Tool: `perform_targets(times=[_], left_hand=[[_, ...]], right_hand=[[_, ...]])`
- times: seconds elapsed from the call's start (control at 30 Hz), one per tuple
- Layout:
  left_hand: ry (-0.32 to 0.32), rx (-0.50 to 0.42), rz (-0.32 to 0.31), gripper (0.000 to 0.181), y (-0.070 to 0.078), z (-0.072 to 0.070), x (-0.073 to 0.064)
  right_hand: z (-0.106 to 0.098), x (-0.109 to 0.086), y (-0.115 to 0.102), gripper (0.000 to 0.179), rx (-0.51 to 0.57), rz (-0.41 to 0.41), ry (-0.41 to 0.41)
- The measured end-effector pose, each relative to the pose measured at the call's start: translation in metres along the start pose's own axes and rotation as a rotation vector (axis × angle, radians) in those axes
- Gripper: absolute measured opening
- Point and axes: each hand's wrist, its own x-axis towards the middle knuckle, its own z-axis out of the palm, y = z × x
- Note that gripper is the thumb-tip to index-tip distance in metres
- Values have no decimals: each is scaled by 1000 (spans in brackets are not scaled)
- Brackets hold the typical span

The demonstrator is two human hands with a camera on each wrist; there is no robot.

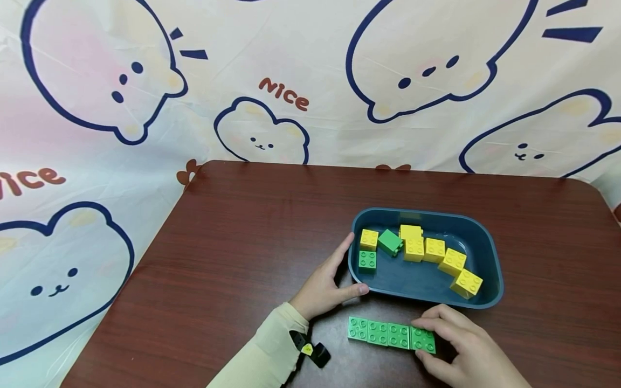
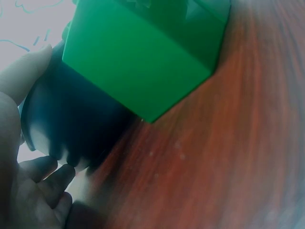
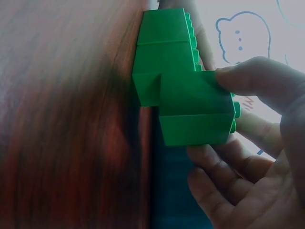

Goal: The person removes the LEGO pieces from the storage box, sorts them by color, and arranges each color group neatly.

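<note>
Green bricks (image 1: 378, 331) lie in a row of four, studs up, on the bench (image 1: 218, 258), just in front of the tray (image 1: 417, 281). The right hand (image 1: 468, 347) pinches the end brick (image 1: 423, 340), at the row's right, its fingers parted only by the width of that brick. The left hand (image 1: 324, 288) spans the tray's left end, its fingers spread wide, with the corner held between them and the thumb.

The main risk looks to be the row going crooked. The bricks seem merely butted side by side, so a sideways shove on the end brick would likely skew its neighbours, and a pull would open a gap. In the right wrist view that brick stands out of line with those beyond it; whether it is raised or only turned, I cannot tell. A slack pinch on smooth plastic could also let it twist.

The wrist strap (image 1: 319, 354) on the left arm is near the row's other end, so a small swing of that forearm might knock it. Dragging the tray towards the person could bring its near wall against the row. Inside, the yellow bricks (image 1: 434, 250) and a skewed green one (image 1: 390, 242) look loose; a jerk or tilt of the tray would probably slide them together.
</note>
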Motion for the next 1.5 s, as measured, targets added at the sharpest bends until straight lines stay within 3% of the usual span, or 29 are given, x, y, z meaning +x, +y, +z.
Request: perform_targets(times=[0.27,1.0,1.5], left_hand=[[2,0,2,100,0,0,0],[6,0,-1,99,1,1,1],[7,1,1,99,0,0,1]], right_hand=[[3,0,4,51,0,-34,1],[7,0,13,43,40,-15,-68],[8,1,10,47,25,-10,-47]])
